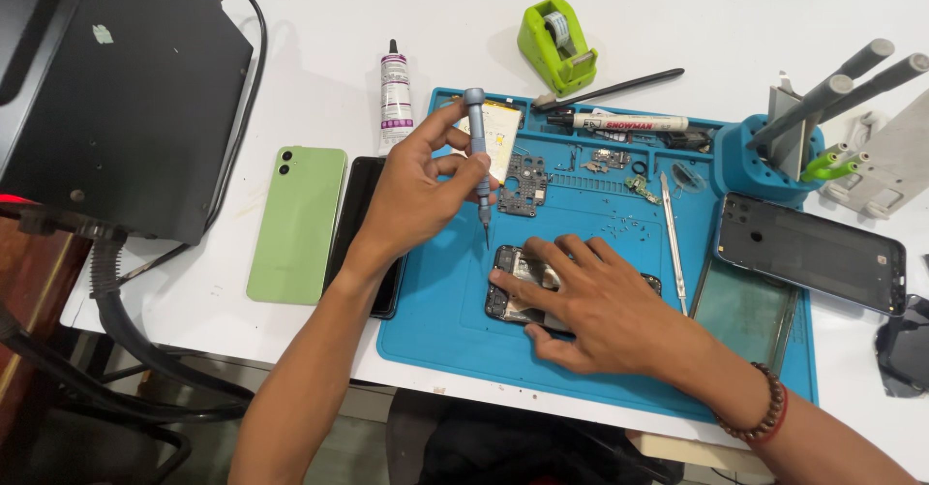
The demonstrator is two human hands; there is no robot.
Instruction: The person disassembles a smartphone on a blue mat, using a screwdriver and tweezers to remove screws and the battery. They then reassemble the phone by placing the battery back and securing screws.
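Left hand (411,190) grips a grey screwdriver (477,151) upright above the blue mat (435,301); right hand (581,296) lies flat, fingers spread, on the opened phone (503,296).

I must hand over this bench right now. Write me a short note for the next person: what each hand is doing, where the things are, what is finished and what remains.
Left hand: holds a grey precision screwdriver upright, tip just above the upper left corner of the opened phone.
Right hand: pressed flat on the opened phone, holding it steady on the blue work mat.
Already off: green back cover, left of the mat; circuit board and small parts in the mat's upper compartments; loose screws on the mat.
Left: whether screws remain in the phone is hidden under the hand; check there first.
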